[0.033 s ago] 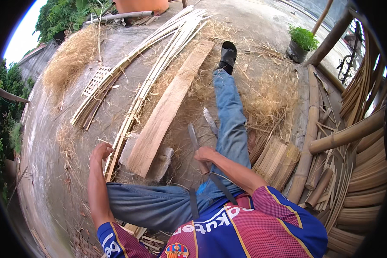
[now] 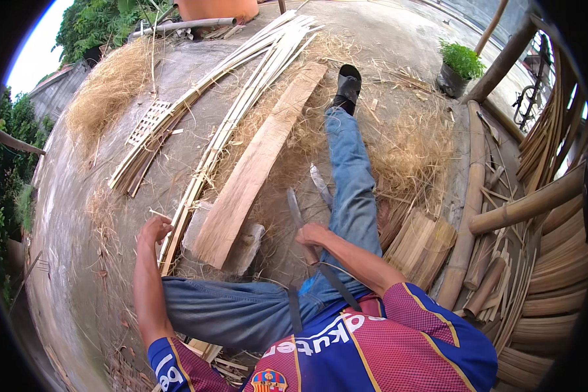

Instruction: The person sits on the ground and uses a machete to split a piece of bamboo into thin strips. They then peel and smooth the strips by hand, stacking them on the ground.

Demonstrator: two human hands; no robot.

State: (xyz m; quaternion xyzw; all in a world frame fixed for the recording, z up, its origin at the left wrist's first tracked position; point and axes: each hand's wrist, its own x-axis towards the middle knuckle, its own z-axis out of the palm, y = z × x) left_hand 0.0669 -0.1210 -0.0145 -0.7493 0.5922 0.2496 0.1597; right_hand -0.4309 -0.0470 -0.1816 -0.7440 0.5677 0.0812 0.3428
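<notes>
Right grip (image 2: 312, 234) is wrapped snugly around a knife (image 2: 294, 206), whose blade points toward 11 o'clock in front of the person's outstretched leg (image 2: 351, 170). Left grip (image 2: 154, 230) is loosely curled, with a thin pale stick (image 2: 158, 214) at its fingertips. Just beside it, at 3 o'clock, lies the near end of a long bundle of wood strips (image 2: 219, 147), which runs up toward 1 o'clock. From the knife hand, a wide plank (image 2: 261, 163) lies toward 11 o'clock, its near end resting by a stone block (image 2: 247, 249) at 9 o'clock. Flat slats (image 2: 419, 240) sit at 3 o'clock, with a bamboo pole (image 2: 462, 235) beyond them. Curly shavings (image 2: 415, 144) spread between 1 and 2 o'clock; farther out stands a potted plant (image 2: 460, 62).
</notes>
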